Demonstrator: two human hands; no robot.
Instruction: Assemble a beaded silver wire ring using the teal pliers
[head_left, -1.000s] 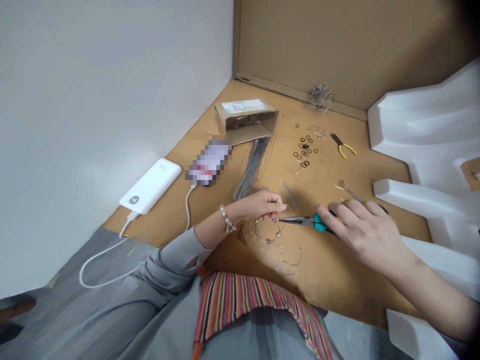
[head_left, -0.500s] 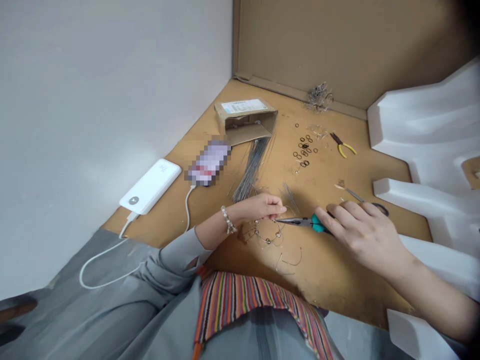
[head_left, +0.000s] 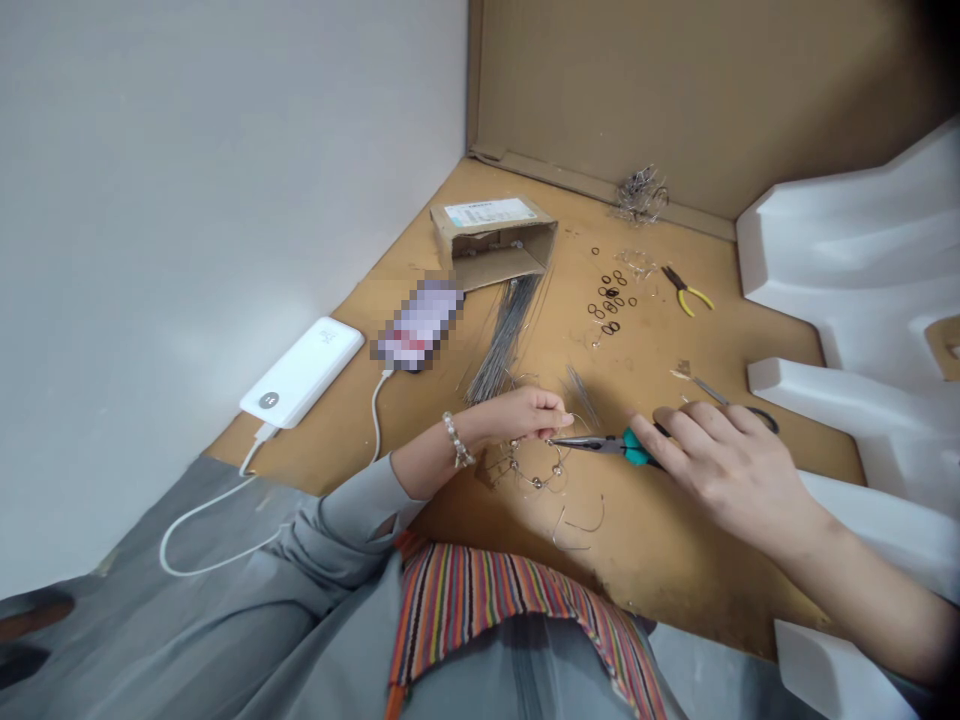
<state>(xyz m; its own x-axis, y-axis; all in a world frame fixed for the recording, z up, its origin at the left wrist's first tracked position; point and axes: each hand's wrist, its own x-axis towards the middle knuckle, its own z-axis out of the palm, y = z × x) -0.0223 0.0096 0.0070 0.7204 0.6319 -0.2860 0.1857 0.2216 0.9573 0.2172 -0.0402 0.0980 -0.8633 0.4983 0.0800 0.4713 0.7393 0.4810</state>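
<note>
My left hand (head_left: 546,414) was pinched narrow on the beaded wire ring (head_left: 537,484), which hung low over the counter (head_left: 660,520). My right hand (head_left: 724,465) was wrapped around the teal-handled pliers (head_left: 600,444), their tips at the ring's upper edge. Beyond lay 1 bundle of wires (head_left: 502,340), the black rings (head_left: 611,300) and 1 pair of yellow-handled pliers (head_left: 684,290).

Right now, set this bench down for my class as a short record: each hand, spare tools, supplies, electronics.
left hand: fingers closed at the beaded wire ring
right hand: holds teal-handled pliers, tips at the ring's edge
spare tools: yellow-handled pliers; scissors, partly hidden
supplies: grey wire bundle by the cardboard box; small dark rings
electronics: white power bank; phone, screen blurred
</note>
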